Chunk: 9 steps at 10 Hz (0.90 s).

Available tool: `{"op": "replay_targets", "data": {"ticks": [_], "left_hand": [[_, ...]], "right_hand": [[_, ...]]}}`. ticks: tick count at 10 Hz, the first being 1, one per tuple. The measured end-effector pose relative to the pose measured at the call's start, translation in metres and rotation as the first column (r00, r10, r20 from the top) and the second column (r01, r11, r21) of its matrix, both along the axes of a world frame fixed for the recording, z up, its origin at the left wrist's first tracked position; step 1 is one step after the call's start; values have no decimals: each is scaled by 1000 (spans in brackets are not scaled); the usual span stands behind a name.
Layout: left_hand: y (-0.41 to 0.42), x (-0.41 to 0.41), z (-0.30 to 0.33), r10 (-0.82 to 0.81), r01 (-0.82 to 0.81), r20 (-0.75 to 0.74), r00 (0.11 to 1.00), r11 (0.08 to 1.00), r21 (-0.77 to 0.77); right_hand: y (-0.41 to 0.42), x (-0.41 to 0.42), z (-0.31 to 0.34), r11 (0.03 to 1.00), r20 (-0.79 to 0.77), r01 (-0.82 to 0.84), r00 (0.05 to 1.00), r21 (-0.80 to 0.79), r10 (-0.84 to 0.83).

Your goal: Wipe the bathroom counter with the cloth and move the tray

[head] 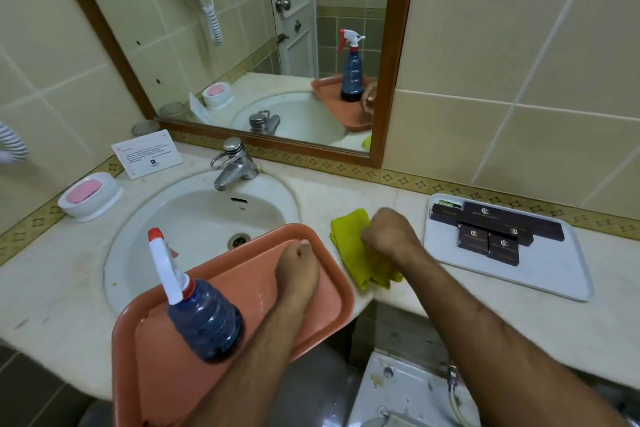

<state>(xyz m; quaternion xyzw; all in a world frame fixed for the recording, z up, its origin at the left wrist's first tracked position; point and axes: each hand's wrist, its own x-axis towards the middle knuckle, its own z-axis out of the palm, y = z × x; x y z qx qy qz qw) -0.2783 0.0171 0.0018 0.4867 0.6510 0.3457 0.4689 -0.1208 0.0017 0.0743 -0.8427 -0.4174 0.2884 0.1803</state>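
Note:
An orange tray (322, 302) lies across the front of the sink, jutting over the counter's edge. A blue spray bottle (204, 319) with a white and red trigger stands on it. My left hand (298, 265) reaches over the tray, its fingers curled at the far rim; whether they grip the rim I cannot tell. A yellow-green cloth (353, 243) lies crumpled on the beige counter (363, 194) right of the sink. My right hand (389, 234) is closed on the cloth and presses it onto the counter.
A white tray (550, 274) with several dark boxes sits at the right. White sink (194, 215) with chrome tap (233, 166), pink soap in a white dish (90, 196), a printed card (147, 153) at the left. Mirror and tiled wall behind; a toilet cistern (408, 392) below.

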Motion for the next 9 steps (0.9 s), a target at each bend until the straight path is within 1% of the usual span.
{"op": "replay_targets", "data": {"ticks": [1, 2, 3, 4, 5, 6, 7, 8, 9], "left_hand": [[-1, 3, 17, 140, 45, 413, 900, 913, -406], [11, -8, 29, 258, 274, 759, 598, 824, -496], [35, -30, 39, 259, 262, 886, 384, 890, -374], [49, -42, 37, 258, -76, 693, 673, 956, -282], [38, -47, 20, 205, -179, 221, 954, 975, -131], [20, -50, -3, 34, -56, -248, 968, 995, -85], [8, -46, -3, 49, -12, -589, 807, 998, 66], [-3, -30, 16, 68, 127, -786, 614, 975, 183], [-8, -10, 37, 24, 393, -872, 489, 887, 244]], "right_hand": [[20, -23, 43, 988, -47, -80, 995, 135, 88], [26, -45, 69, 947, -245, -46, 961, 318, 129], [8, -55, 62, 930, -430, 71, 897, 360, 98], [-18, -63, 19, 961, -398, 141, 917, 239, -36], [-44, -78, -26, 993, -228, 75, 972, 95, -52], [-59, -94, -52, 996, -101, 8, 995, 89, 1], [-62, -100, -57, 983, 114, -148, 984, 108, 135], [-68, -83, -51, 940, 363, -338, 882, 47, 299], [-77, -46, -33, 933, 476, -358, 828, 46, 294]]}}
